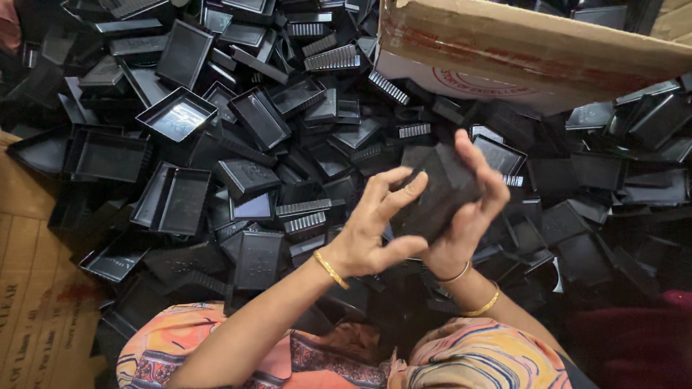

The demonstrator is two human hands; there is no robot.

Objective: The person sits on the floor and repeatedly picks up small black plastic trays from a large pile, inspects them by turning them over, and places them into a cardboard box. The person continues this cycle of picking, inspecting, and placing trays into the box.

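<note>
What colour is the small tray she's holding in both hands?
Black, like the pile below; the tray shows in the head view.

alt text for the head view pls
Both hands, left hand and right hand, grip a black plastic tray above a big heap of black plastic trays. A cardboard box sits at upper right.

A deep heap of black plastic trays [180, 115] covered the floor. A cardboard box flap [533, 50] hung overhead at right; flattened brown cardboard [36, 288] lay lower left.
</note>
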